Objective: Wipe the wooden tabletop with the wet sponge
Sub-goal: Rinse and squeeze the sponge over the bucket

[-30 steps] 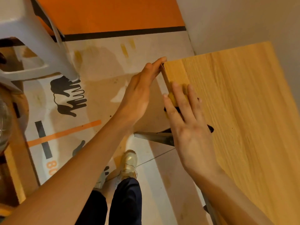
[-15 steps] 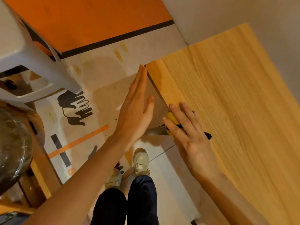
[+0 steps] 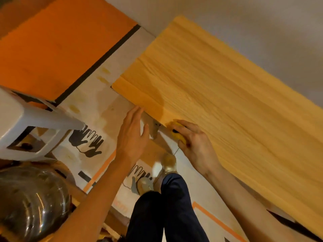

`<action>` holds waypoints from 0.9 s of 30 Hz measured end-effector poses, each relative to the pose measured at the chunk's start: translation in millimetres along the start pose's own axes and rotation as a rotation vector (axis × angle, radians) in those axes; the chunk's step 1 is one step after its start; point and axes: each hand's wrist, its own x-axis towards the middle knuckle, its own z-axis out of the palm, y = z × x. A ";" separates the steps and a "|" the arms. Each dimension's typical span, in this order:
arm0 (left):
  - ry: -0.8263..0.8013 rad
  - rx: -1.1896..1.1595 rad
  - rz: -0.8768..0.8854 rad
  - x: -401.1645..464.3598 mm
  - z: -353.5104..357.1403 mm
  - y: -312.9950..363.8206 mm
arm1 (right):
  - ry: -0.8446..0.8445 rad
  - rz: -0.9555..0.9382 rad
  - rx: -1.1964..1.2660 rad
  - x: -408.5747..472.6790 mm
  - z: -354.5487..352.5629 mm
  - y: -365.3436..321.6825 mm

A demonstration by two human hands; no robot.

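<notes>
The wooden tabletop runs from the upper middle to the lower right, with a darker damp patch near its left edge. My right hand presses a yellow sponge with a dark layer against the table's near edge; only a sliver of the sponge shows under the fingers. My left hand is flat with fingers straight, held just below that edge beside the sponge, and holds nothing.
A white plastic stool stands at the left on a floor mat with black hand prints. A clear glass bowl sits at the lower left. My legs and shoes are below the table edge. A grey wall borders the table.
My right hand has slid the sponge along the table's edge away from the corner, towards me. My left hand followed below the edge. The view tilted to the right.
</notes>
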 end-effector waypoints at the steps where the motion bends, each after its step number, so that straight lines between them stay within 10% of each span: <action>1: -0.033 0.031 0.011 -5.0 2.2 7.9 | 0.018 0.042 0.028 -12.8 -4.0 5.0; 27: -0.739 0.597 0.507 -237.3 260.2 248.9 | 0.529 1.171 0.581 -529.3 -10.7 240.6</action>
